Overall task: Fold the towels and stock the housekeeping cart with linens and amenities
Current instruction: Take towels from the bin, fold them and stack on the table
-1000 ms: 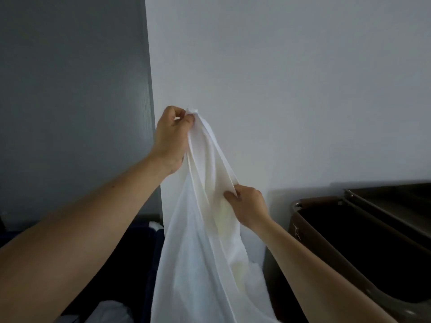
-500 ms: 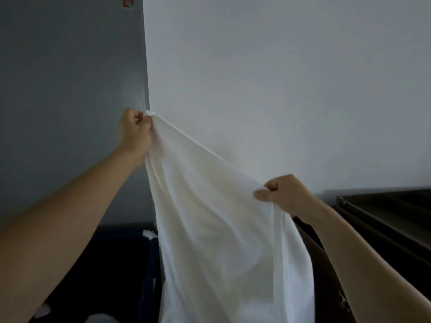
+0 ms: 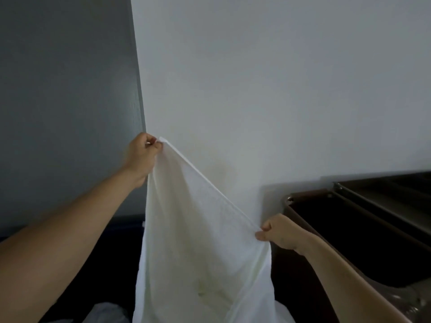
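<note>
A large white towel (image 3: 200,241) hangs in front of me, stretched along its top hem. My left hand (image 3: 142,157) pinches one upper corner, raised high by the wall corner. My right hand (image 3: 279,234) pinches the hem lower and to the right. The hem runs taut and slanted between the two hands. The towel's lower part drops out of view at the bottom edge.
A dark brown cart bin (image 3: 349,236) with metal corner fittings stands at the right against the white wall (image 3: 279,78). A grey panel (image 3: 65,101) fills the left. More white linen (image 3: 105,315) lies low in a dark container at the bottom left.
My hands have spread apart along the hem: the right hand slid down and right, and the bunched towel has opened out flat. The left hand keeps its corner.
</note>
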